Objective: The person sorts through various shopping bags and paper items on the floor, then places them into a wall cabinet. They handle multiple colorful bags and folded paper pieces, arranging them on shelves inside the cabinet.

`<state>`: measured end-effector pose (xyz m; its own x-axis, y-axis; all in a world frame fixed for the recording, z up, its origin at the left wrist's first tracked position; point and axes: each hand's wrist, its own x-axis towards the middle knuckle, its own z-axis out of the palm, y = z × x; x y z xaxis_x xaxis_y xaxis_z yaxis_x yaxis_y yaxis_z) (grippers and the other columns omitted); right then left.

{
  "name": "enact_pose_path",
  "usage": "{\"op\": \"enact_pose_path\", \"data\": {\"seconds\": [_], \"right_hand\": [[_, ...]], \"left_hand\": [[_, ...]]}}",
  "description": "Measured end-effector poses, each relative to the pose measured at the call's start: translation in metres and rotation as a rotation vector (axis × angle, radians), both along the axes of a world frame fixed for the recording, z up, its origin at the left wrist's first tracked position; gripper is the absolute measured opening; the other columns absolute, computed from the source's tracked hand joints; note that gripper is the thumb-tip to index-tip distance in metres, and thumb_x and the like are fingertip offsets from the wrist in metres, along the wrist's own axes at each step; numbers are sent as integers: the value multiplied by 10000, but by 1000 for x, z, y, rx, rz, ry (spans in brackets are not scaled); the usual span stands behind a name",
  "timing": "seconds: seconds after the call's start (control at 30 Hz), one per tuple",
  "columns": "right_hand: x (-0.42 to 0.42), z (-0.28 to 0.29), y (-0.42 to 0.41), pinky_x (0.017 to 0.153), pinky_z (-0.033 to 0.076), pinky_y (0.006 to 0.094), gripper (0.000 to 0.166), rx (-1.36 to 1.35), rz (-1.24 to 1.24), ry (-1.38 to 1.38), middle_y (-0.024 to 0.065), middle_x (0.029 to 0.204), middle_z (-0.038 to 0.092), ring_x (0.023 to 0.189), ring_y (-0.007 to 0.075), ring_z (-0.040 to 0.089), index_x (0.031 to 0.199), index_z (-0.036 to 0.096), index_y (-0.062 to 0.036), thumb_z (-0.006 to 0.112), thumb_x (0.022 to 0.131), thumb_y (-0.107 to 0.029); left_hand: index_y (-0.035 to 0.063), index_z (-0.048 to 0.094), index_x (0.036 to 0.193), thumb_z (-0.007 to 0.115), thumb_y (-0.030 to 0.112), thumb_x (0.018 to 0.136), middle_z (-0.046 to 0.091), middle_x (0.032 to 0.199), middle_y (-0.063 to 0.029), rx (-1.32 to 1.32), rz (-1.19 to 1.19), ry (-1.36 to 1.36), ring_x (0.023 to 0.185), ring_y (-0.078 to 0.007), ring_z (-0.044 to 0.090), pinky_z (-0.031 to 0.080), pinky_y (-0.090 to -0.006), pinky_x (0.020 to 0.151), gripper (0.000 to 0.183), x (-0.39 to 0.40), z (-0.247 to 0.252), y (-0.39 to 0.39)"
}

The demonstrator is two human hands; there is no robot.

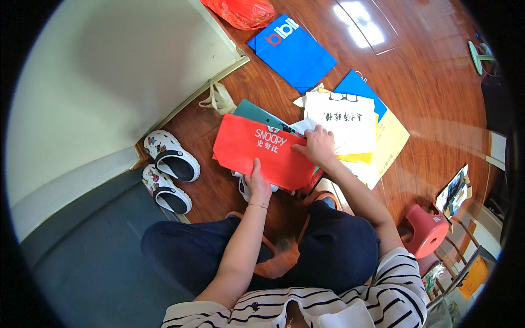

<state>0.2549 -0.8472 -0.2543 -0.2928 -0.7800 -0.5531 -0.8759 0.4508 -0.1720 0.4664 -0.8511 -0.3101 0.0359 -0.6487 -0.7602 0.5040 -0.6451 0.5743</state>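
Note:
A flat red bag with a white cartoon print and writing lies across both hands, in front of my knees. My left hand grips its lower edge, thumb on top and fingers hidden underneath. At its upper right edge, my right hand holds on with the thumb over the front. A dark green bag sticks out behind the red one. Right of it, a white bag with an eyeglasses drawing rests on yellow and blue bags. Whatever lies under the red bag is mostly hidden.
A folded blue bag lies farther off on the wooden floor, near a red plastic bag. White clogs stand at left by a door. A pink plastic stool is at right. Cream bag handles lie near the door.

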Motion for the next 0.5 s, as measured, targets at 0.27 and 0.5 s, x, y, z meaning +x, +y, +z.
{"op": "enact_pose_path", "data": {"seconds": [0.27,0.5], "right_hand": [[-17,2,-9,926,471,340,497,289,-79,-911,127,1156,666,1062,218,622,1319,550,-44,678,885,-248],[-2,61,-10,1043,407,343,638,-212,-213,-1203,127,1320,576,1211,217,534,1471,411,-114,599,873,5]], "left_hand": [[4,487,1337,613,121,962,560,1327,-116,-28,-215,-133,1169,-244,567,475,-406,998,413,16,2,-10],[-59,447,1241,755,307,877,571,1168,-139,-39,-401,-519,1060,-175,561,475,-320,907,601,57,4,-34]]}}
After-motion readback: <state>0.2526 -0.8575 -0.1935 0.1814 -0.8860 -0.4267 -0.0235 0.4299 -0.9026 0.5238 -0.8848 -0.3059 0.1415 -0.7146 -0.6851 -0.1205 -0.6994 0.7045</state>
